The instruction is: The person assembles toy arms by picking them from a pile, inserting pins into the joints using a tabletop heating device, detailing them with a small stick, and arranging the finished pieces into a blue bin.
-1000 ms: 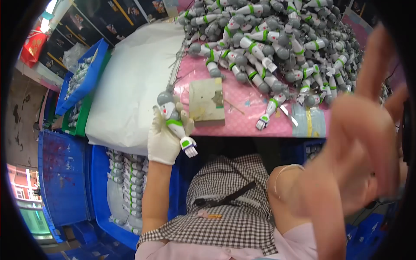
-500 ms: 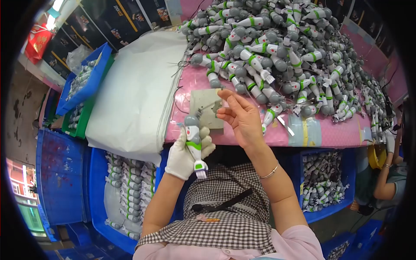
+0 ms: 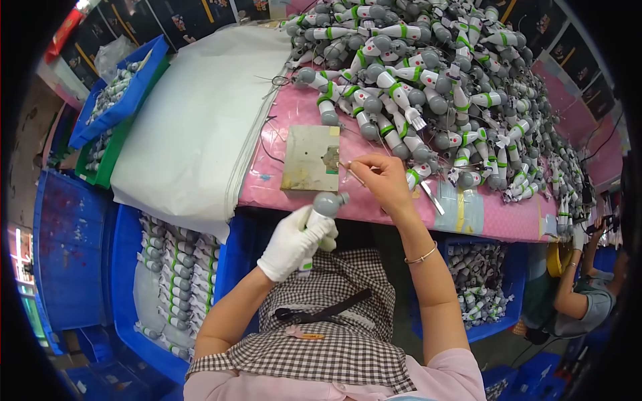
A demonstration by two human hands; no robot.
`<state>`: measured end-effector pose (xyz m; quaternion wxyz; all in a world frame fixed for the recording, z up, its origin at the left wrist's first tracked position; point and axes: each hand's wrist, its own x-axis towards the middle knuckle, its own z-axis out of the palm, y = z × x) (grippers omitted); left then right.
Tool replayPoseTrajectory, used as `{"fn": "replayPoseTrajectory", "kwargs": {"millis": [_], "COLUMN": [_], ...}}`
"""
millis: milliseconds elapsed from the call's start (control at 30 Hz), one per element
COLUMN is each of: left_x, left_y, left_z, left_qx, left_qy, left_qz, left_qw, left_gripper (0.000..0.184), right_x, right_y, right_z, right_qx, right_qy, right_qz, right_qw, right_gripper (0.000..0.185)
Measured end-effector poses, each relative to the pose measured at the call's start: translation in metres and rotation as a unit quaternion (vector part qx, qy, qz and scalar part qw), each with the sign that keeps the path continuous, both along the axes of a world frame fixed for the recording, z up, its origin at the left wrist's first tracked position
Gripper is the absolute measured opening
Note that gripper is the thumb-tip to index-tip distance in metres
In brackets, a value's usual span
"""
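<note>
In a white glove, my left hand [image 3: 294, 242] is wrapped round a toy arm [image 3: 326, 204], whose grey ball end points up past the fingers. The glove hides most of its white part. My bare right hand [image 3: 382, 179] pinches a thin stick [image 3: 356, 175] beside the right edge of a metal block [image 3: 309, 159]. That block lies on the pink table covering [image 3: 267, 184], above my left hand. Behind my right hand is a large pile of white, grey and green toy arms [image 3: 428, 87].
White sheets [image 3: 187, 127] cover the table's left part. Blue bins with toy arms stand below the table, left [image 3: 124, 294] and right [image 3: 498, 324]. A blue tray [image 3: 150, 73] sits at the far left. A co-worker's arm [image 3: 568, 294] shows at the right. A metal blade [image 3: 433, 198] lies near the edge.
My right hand came down from close to the camera and now pinches the stick by the block. My left hand has turned the toy arm, and its ball end now tilts right.
</note>
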<state>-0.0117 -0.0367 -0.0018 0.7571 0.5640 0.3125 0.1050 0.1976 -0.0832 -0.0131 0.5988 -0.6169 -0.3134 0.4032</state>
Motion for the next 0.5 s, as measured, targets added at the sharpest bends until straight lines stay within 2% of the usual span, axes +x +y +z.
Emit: {"fn": "replayPoseTrajectory", "kwargs": {"millis": [33, 67, 133, 267, 400, 500], "left_x": [0.002, 0.005, 0.009, 0.011, 0.013, 0.013], "left_y": [0.003, 0.006, 0.013, 0.029, 0.036, 0.039], "left_z": [-0.002, -0.002, 0.001, -0.002, 0.001, -0.002], "left_qx": [0.002, 0.005, -0.003, -0.045, -0.088, -0.104], "left_qy": [-0.034, -0.069, -0.069, -0.066, -0.055, -0.056], "left_qz": [0.044, 0.088, 0.119, 0.066, 0.028, 0.016], "left_qw": [0.998, 0.994, 0.991, 0.995, 0.994, 0.993], "left_gripper": [0.031, 0.03, 0.031, 0.038, 0.042, 0.044], "right_x": [0.001, 0.003, 0.005, 0.006, 0.005, 0.007], "right_y": [0.006, 0.01, 0.013, 0.015, 0.016, 0.016], "right_z": [-0.007, -0.011, -0.01, 0.001, 0.003, 0.0], "right_qx": [0.051, 0.101, 0.093, 0.055, 0.053, 0.051], "right_qy": [-0.165, -0.325, -0.368, -0.472, -0.495, -0.462], "right_qz": [-0.007, -0.014, -0.004, 0.031, 0.035, 0.042], "right_qw": [0.985, 0.94, 0.925, 0.879, 0.867, 0.884], "right_gripper": [0.016, 0.014, 0.013, 0.011, 0.012, 0.011]}}
